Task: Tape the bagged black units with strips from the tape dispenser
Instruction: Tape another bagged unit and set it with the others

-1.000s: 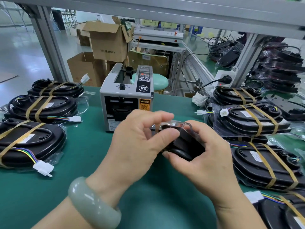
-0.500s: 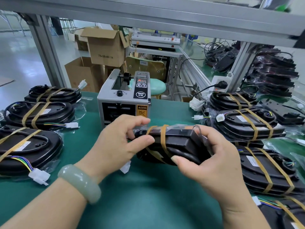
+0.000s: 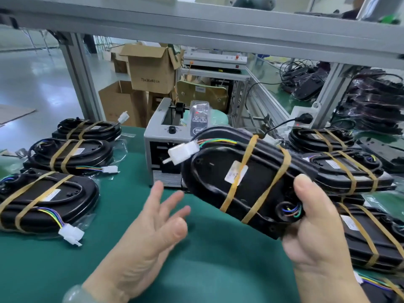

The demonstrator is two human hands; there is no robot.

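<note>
Black unit, double-strapped, is airborne before the tape dispenser; my right hand grips its near end, left hand empty, fingers spread. I'd lay it flat among the taped ones, connector lead untrapped.

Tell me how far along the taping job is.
Done: three taped units lie on the left, a taped batch on the right. In hand: the right hand holds a unit already wearing two strips; the left hand is open. Left: the dark pile at far right may be untaped, too blurred to tell.
</note>
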